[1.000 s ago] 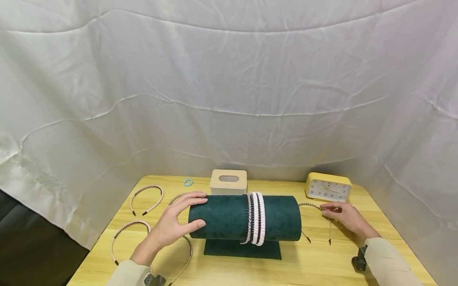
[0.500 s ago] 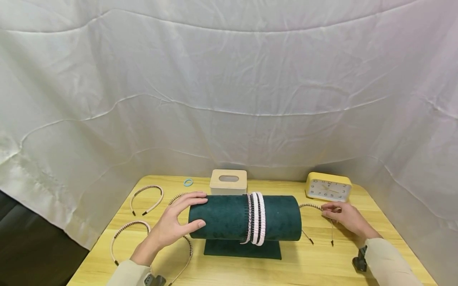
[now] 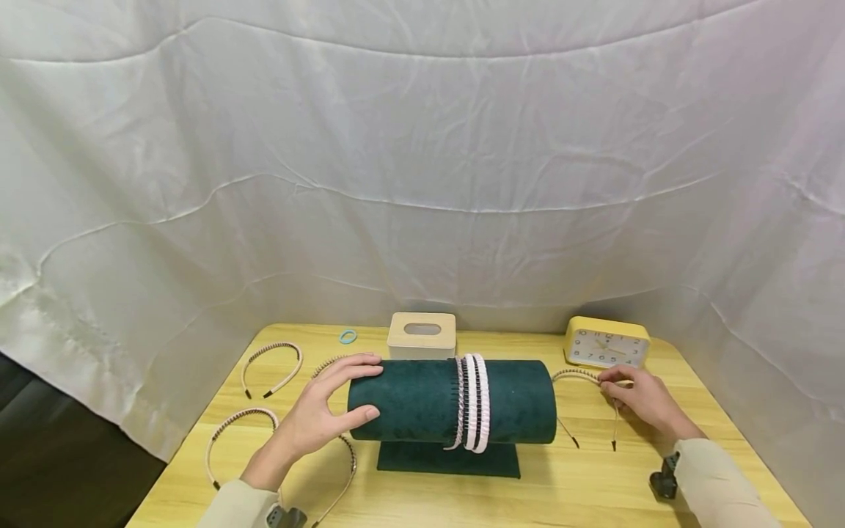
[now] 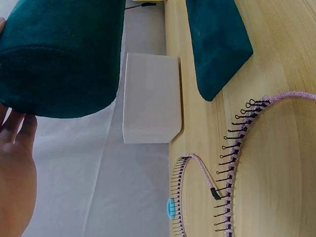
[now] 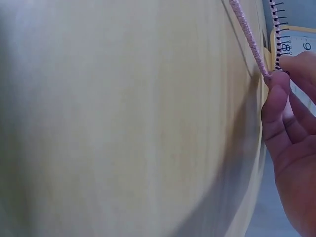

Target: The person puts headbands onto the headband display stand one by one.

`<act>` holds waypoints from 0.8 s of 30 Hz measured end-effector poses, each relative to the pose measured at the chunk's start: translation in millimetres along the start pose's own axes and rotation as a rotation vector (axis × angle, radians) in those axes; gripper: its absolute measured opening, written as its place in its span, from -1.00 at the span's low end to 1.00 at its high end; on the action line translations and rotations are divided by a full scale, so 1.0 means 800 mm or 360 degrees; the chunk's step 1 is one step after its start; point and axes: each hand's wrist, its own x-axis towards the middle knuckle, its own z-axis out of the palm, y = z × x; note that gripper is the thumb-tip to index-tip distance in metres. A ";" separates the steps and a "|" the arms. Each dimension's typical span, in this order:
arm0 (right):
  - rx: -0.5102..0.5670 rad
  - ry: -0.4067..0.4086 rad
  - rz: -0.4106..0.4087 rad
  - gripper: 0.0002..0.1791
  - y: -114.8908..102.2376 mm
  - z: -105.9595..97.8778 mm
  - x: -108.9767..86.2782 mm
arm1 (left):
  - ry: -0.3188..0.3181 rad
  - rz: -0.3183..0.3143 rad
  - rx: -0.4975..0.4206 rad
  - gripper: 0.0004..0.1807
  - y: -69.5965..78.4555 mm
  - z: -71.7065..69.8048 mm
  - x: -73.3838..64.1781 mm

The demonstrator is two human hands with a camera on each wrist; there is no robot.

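Note:
A dark green velvet headband stand (image 3: 409,400) with a horizontal roll stands mid-table. Several headbands, including a white one (image 3: 484,403), sit side by side around its right half. My left hand (image 3: 320,411) holds the roll's left end, thumb in front and fingers over the top; the left wrist view shows those fingers (image 4: 17,126) against the roll. To the right of the stand, my right hand (image 3: 637,392) pinches a thin pink headband (image 3: 573,372) between thumb and fingers, its dark tips pointing down. Black wire teeth line this headband (image 5: 277,34) in the right wrist view.
Several similar headbands, such as one at the back left (image 3: 295,367) and one at the front left (image 3: 210,447), lie on the wooden table (image 3: 455,506). A light-blue ring (image 3: 348,336), a tissue box (image 3: 422,334) and a yellow clock (image 3: 607,343) are at the back.
My right hand has shifted slightly right and away from me with the pinched headband, whose tips have swung right. My left hand stays on the roll.

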 end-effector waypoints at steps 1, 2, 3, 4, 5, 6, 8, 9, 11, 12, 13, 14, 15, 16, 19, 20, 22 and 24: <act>0.0000 0.0009 -0.0014 -0.70 -0.001 -0.001 0.000 | 0.0001 0.0007 0.0004 -0.36 0.000 0.000 0.000; -0.0015 0.0012 -0.0035 -0.71 -0.002 -0.001 0.000 | 0.0001 0.0012 0.0005 -0.36 0.001 0.000 0.000; -0.0027 0.0020 -0.0044 -0.73 -0.003 -0.002 0.000 | 0.0000 0.0004 0.0002 -0.36 0.001 0.000 0.000; -0.0047 0.0031 -0.0059 -0.73 -0.004 -0.003 0.000 | 0.0000 -0.0005 0.0000 -0.36 0.001 0.000 0.000; -0.0072 0.0046 -0.0072 -0.74 -0.005 -0.004 0.000 | 0.0001 0.0004 0.0003 -0.36 0.001 0.000 0.000; -0.0097 0.0051 -0.0088 -0.75 -0.006 -0.005 0.000 | 0.0000 -0.0005 0.0003 -0.36 0.001 0.000 0.000; -0.0137 0.0066 -0.0107 -0.75 -0.009 -0.007 -0.001 | 0.0000 -0.0009 0.0006 -0.37 0.000 0.000 0.000; -0.0145 0.0076 -0.0111 -0.74 -0.010 -0.008 -0.002 | 0.0001 -0.0009 0.0011 -0.37 0.000 0.000 0.000; -0.0120 0.0074 -0.0111 -0.73 -0.012 -0.010 -0.004 | -0.0001 -0.0010 0.0019 -0.37 -0.001 0.000 0.000; -0.0072 0.0054 -0.0104 -0.71 -0.013 -0.011 -0.005 | -0.0006 -0.0026 0.0018 -0.37 -0.001 0.001 0.000; -0.0032 0.0042 -0.0097 -0.69 -0.014 -0.012 -0.006 | -0.0006 -0.0024 0.0022 -0.37 -0.001 0.001 0.000; 0.0013 0.0025 -0.0097 -0.67 -0.013 -0.013 -0.006 | -0.0007 -0.0034 0.0025 -0.37 -0.001 0.001 0.000; 0.0070 0.0001 -0.0090 -0.66 -0.013 -0.014 -0.007 | -0.0009 -0.0038 0.0026 -0.37 -0.001 0.001 0.000; 0.0135 -0.0029 -0.0077 -0.64 -0.014 -0.014 -0.007 | -0.0011 -0.0046 0.0026 -0.36 -0.001 0.001 0.000; 0.0295 -0.0119 -0.0047 -0.59 -0.012 -0.016 -0.008 | -0.0009 -0.0050 0.0031 -0.36 -0.001 0.001 0.000; 0.0340 -0.0147 -0.0038 -0.57 -0.012 -0.017 -0.008 | -0.0011 -0.0055 0.0030 -0.36 -0.001 0.001 0.000; 0.0412 -0.0194 -0.0025 -0.54 -0.010 -0.018 -0.008 | -0.0009 -0.0048 0.0030 -0.37 -0.001 0.001 0.000; 0.0458 -0.0225 -0.0028 -0.53 -0.008 -0.019 -0.009 | -0.0005 -0.0041 0.0032 -0.37 -0.001 0.001 0.000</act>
